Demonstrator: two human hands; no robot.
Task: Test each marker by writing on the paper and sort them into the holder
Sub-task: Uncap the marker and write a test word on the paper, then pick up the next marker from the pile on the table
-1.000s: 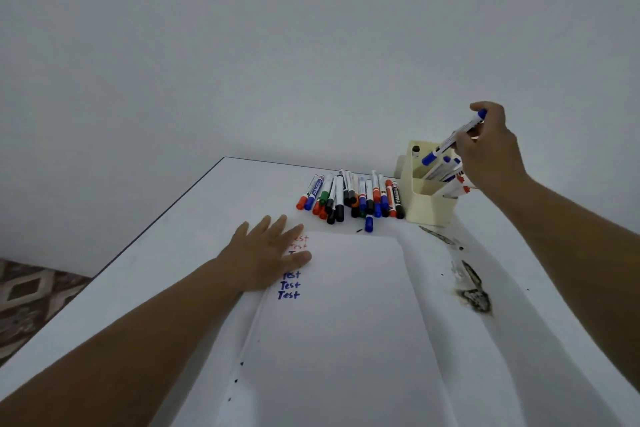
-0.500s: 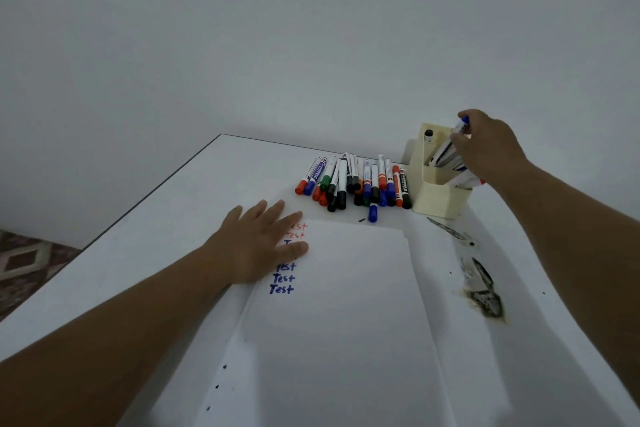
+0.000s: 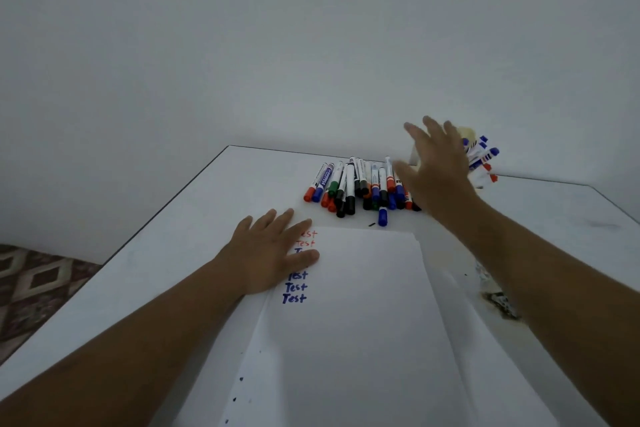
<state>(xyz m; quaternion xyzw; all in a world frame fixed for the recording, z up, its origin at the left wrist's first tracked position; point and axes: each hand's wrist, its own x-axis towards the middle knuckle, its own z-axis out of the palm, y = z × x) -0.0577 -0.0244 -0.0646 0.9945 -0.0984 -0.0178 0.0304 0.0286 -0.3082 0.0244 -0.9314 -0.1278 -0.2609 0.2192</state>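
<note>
Left hand (image 3: pixel 268 251) lies flat, palm down, fingers spread apart, pressing the upper-left corner of the paper (image 3: pixel 363 322) and holding nothing; its fingertips cover part of a column of "Test" marks (image 3: pixel 295 286) in red and blue. From that hand, at 1 o'clock, a pile of loose markers (image 3: pixel 360 187) lies on the table (image 3: pixel 180 243), caps toward the viewer, with one blue cap (image 3: pixel 382 217) just below the pile. Right hand (image 3: pixel 434 166), at 2 o'clock from the left hand, is blurred, raised over the pile's right end, fingers splayed wide, empty. At its 3 o'clock, markers stand in the holder (image 3: pixel 465 133), which is mostly hidden behind the hand. Table's left edge runs diagonally at 10 o'clock; bare tabletop shows left of the paper. Dark stains (image 3: pixel 498 300) lie at the paper's right, beside the right forearm.
</note>
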